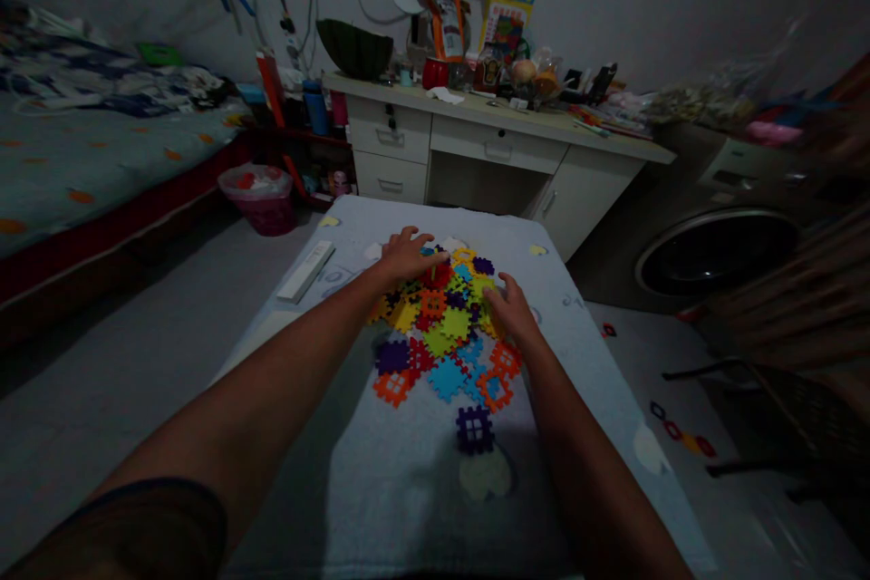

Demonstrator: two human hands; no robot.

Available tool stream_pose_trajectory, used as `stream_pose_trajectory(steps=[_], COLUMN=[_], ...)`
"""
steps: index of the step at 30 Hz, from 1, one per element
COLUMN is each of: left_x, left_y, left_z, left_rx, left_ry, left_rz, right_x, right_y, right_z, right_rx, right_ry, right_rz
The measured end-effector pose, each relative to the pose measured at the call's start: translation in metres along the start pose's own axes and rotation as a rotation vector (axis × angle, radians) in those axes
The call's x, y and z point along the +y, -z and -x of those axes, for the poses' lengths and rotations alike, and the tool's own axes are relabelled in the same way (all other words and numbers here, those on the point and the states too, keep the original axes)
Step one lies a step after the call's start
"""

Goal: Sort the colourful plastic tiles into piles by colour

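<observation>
A pile of toothed plastic building tiles [454, 323] in yellow, orange, red, green, blue and purple lies on a cloth-covered table [408, 489]. My left hand [406, 257] is at the pile's far left, fingers spread, its thumb reaching over a red tile [436, 275]. At the right edge is my right hand [513, 310], thumb and fingers apart, beside a yellow-green tile [481, 290]; whether it touches the tile I cannot tell. Nearer to me, a purple window-shaped tile [474, 430] lies apart from the others.
On the table's left side rests a long white box [306, 272]. Behind stands a cluttered white desk [499, 140]. A washing machine [713, 227] is at the right, with linked tiles [681, 431] on the floor. A pink bin [258, 199] and a bed [101, 168] are left.
</observation>
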State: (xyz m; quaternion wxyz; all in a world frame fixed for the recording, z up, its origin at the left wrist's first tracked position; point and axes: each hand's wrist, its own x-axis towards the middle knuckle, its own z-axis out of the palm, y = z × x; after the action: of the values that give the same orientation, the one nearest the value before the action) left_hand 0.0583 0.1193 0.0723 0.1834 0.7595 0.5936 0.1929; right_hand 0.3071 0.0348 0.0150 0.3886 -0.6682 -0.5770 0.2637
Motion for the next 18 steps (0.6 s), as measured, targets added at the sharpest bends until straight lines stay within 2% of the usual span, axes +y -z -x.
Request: stream_pose_trajectory(steps=[4, 7, 11, 15, 18], left_x=[-0.017, -0.022, -0.019, -0.016, -0.017], left_y=[-0.007, -0.009, -0.007, 0.001, 0.009], left_z=[0.000, 0.011, 0.035, 0.057, 0.071], left_rx=[-0.153, -0.186, -0.217, -0.162, -0.189], left_ry=[0.023, -0.006, -0.020, 0.060, 0.046], left_rz=[0.172, 0.277, 0.586, 0.501, 0.372], right_x=[-0.006, -0.012, -0.022, -0.034, -0.044], right_y=[-0.019, -0.031, -0.043, -0.047, -0.045], right_z=[0.002, -0.004, -0.019, -0.034, -0.050], right_rx=[-0.140, -0.155, -0.164, -0.226, -0.269], right_ry=[0.110, 0.134, 0.150, 0.167, 0.271], right_rz=[0.087, 0.099, 0.046, 0.030, 0.057])
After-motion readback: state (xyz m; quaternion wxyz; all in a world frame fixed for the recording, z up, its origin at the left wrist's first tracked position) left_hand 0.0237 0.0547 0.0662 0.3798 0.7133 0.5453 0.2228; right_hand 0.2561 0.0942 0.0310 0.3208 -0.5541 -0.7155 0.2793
